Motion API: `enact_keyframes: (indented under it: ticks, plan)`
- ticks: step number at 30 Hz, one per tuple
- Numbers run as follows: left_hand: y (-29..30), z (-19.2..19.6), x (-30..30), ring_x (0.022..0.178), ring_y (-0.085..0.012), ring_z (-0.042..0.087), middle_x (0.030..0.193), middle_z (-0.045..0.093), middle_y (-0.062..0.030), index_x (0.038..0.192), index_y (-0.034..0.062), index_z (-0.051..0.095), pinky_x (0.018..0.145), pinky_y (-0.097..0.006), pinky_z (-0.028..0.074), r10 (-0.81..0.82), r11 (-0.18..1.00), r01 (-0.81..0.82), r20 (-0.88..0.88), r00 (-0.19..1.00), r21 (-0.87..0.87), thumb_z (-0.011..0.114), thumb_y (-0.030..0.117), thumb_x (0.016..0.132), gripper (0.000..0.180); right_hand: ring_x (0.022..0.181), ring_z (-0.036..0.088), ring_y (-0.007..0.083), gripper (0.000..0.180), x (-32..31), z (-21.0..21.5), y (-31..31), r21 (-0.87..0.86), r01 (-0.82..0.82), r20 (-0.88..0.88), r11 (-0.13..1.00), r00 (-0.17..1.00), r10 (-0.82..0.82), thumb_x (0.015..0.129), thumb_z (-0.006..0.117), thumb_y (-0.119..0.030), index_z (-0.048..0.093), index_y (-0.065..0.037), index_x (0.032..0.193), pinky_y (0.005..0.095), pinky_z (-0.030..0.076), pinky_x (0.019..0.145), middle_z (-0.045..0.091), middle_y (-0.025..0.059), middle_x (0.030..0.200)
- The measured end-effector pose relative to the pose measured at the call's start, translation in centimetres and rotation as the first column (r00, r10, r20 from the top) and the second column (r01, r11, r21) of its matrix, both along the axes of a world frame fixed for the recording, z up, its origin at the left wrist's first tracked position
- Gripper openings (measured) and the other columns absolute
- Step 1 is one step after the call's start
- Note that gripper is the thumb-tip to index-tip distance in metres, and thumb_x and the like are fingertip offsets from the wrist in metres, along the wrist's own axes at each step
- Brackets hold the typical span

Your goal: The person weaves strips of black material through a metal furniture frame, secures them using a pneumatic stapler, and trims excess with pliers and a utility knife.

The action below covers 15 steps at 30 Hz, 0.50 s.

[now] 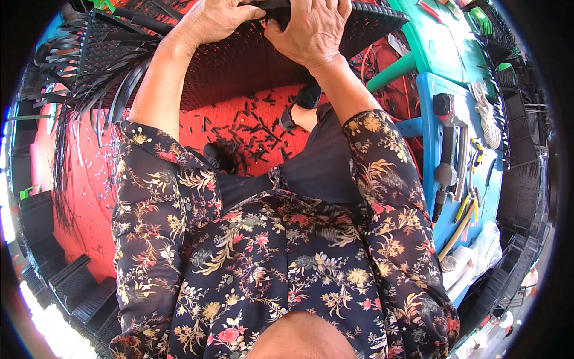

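A large black woven piece [233, 78], made of flat plastic strips, spans the top of the view in front of me. Loose strip ends [122, 78] fan out from its left side. My left hand [212, 23] is closed at its upper edge, thumb and finger pinched there; part of the hand runs out of view. Close by on the right, my right hand [314, 33] grips the same edge, with its thumb pointing left and its fingertips cut off by the frame. Whether a single strip lies between the fingers is hidden.
Short black offcuts [257, 134] litter the red floor [197, 122] around my feet. At right, a blue stool [487, 197] carries a power tool [445, 149], yellow-handled pliers [469, 206], pale rope [487, 119] and a plastic bag [487, 245]. Beyond stands a green table [445, 48]; black woven pieces [78, 284] stack at left.
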<state>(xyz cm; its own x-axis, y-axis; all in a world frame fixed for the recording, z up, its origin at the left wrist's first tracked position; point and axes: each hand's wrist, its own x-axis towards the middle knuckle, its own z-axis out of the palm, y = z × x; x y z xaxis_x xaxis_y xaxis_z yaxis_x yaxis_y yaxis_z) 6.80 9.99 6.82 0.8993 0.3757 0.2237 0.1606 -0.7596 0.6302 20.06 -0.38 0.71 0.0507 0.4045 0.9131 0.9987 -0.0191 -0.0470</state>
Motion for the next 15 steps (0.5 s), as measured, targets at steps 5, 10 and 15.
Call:
enact_keyframes:
  ticks: [5,10,15]
  plan:
    - [-0.1,-0.3,0.0,0.062,-0.0085,0.054,0.068,0.062,-0.0042,0.094,0.0033,0.067,0.059,-0.026,0.043,0.013,1.000,-0.013,0.009,1.000,-0.009,0.058,0.003,0.078,0.018,0.093,0.055,0.0295,0.051,0.7,0.9,-1.7,-0.124,-0.084,0.006,0.989,0.996,0.085,0.062,0.076,-0.029,0.055,-0.005,0.102,0.0441,0.036,0.088,0.058,0.0119,0.094]
    - [-0.2,-1.2,-0.4,0.063,-0.0086,0.054,0.070,0.064,-0.0048,0.095,0.0025,0.067,0.060,-0.026,0.044,0.012,0.996,-0.005,0.081,0.997,-0.084,0.053,0.000,0.080,0.021,0.090,0.060,0.0314,0.044,2.1,3.1,-2.4,-0.414,-0.182,-0.041,0.892,0.983,0.181,0.071,0.073,-0.033,0.059,-0.007,0.103,0.0425,0.044,0.080,0.062,0.0128,0.091]
    - [-0.2,-0.8,-0.5,0.065,-0.0083,0.055,0.072,0.065,-0.0056,0.095,0.0010,0.067,0.061,-0.026,0.045,-0.015,0.997,0.016,0.022,1.000,-0.075,0.051,-0.002,0.080,0.022,0.077,0.062,0.0319,0.039,2.9,3.3,-1.5,-0.491,-0.204,-0.004,0.847,0.973,0.232,0.078,0.068,-0.041,0.061,-0.009,0.099,0.0425,0.048,0.066,0.062,0.0119,0.081]
